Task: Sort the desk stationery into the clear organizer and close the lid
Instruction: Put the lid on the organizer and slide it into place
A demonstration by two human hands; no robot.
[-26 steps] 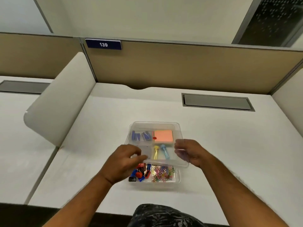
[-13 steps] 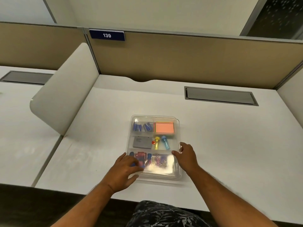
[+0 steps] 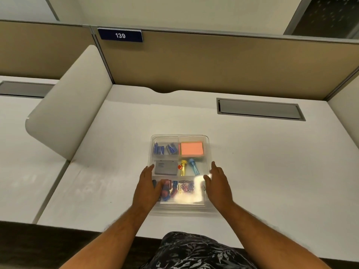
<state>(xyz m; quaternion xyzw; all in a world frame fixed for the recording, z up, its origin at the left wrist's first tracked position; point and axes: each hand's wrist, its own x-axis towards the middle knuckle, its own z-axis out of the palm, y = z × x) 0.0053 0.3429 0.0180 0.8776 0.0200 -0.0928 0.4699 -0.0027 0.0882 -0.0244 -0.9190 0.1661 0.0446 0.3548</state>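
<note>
Near the desk's front edge, the clear plastic organizer is pressed by the left hand and right hand, fingers straight and flat, nothing gripped. Its glossy lid, held tilted a second ago, is now laid shut. Beyond, orange square notes are seen.

Both forearms are bare, with no sleeves, watch or rings visible on the left hand or the right hand. At the bottom edge shows dark clothing printed with a pale grey leaf pattern.
</note>
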